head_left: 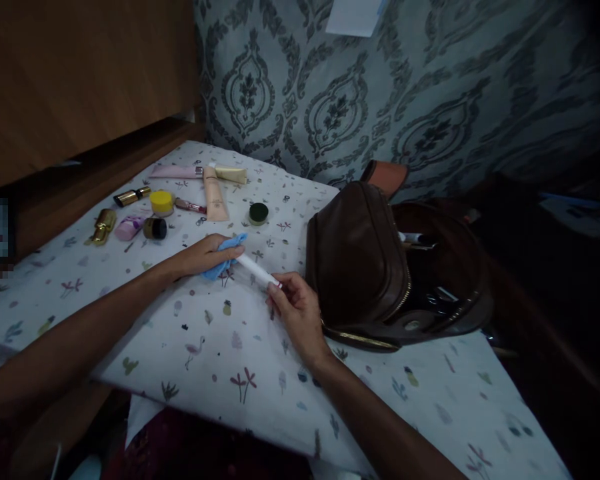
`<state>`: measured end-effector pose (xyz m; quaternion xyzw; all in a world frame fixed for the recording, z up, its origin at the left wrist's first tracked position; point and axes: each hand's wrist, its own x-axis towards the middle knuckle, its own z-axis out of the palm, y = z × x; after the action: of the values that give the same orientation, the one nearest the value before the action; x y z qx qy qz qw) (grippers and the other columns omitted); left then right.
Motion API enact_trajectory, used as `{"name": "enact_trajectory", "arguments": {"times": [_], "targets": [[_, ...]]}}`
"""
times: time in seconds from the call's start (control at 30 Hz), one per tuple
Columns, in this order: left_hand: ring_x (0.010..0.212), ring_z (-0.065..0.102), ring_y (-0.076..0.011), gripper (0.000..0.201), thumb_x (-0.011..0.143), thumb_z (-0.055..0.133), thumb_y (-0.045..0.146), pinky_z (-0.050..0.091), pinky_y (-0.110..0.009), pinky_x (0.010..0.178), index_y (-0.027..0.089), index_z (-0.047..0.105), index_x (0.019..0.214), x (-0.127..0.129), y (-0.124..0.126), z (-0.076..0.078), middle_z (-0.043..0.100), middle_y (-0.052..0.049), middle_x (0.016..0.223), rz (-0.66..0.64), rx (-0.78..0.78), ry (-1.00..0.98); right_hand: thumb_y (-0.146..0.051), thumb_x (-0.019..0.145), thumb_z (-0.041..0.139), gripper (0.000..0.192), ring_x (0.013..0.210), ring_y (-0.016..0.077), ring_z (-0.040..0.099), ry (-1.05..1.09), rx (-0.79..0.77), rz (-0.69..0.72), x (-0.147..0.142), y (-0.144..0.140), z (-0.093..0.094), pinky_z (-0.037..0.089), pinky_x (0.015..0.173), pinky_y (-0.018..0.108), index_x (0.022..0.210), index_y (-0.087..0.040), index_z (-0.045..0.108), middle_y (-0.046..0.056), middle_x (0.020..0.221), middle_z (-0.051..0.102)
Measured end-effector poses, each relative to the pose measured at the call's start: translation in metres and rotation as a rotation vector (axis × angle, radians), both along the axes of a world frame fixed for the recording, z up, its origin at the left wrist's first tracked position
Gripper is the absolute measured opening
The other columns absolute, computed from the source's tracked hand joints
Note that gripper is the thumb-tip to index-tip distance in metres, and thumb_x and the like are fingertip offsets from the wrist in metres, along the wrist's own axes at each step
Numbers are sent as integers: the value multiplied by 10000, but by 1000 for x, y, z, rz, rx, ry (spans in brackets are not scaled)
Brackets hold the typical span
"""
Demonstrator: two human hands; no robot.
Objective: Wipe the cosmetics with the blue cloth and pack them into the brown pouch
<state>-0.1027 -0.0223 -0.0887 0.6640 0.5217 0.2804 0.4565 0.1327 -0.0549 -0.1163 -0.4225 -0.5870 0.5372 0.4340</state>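
My left hand (215, 255) is closed around a blue cloth (220, 267), which wraps the upper left end of a slim white tube (256, 269). The fingers of my right hand (297, 307) pinch the tube's other end, where a small pink-red mark shows. Both hands are above the patterned tablecloth (240, 360). Just right of my right hand stands a brown leather bag (355, 260), unzipped, with dark items and a white-and-black stick inside. Beyond the left hand sits a small round jar with a dark green lid (259, 213).
At the back left lie a peach tube (214, 197), a pink tube (177, 172), a yellow-lidded jar (161, 203), a black-lidded jar (155, 229), a purple-pink bottle (130, 227) and gold cosmetics (103, 225). A wooden cabinet (90, 87) borders the left; patterned wall covering (330, 100) rises behind.
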Motion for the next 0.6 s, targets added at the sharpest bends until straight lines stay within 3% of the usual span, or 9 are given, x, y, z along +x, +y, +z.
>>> {"name": "enact_trajectory", "arguments": {"times": [0.2,0.4,0.6], "targets": [[513,546,-116,530,836,541,662,448,-203,477,154,590,690,1,0,0,588,-3,583,1,-7,-40,-327,793,671,190,634,120,526,-2,122,-77,0,-3,1,443,564,227,932,-207,620,-23,732,582],[511,510,-105,513,846,550,647,409,-197,470,157,571,698,0,-1,0,555,14,584,-2,-23,-45,-429,881,604,229,526,107,489,-90,123,-55,4,-7,-1,401,497,224,932,-209,566,-52,642,528],[503,467,-95,475,854,576,618,360,-197,464,165,556,716,0,-3,1,505,30,590,-22,-9,-39,-562,970,415,438,459,108,457,-279,144,-16,6,-7,5,350,493,240,718,-214,502,-45,512,493]]}}
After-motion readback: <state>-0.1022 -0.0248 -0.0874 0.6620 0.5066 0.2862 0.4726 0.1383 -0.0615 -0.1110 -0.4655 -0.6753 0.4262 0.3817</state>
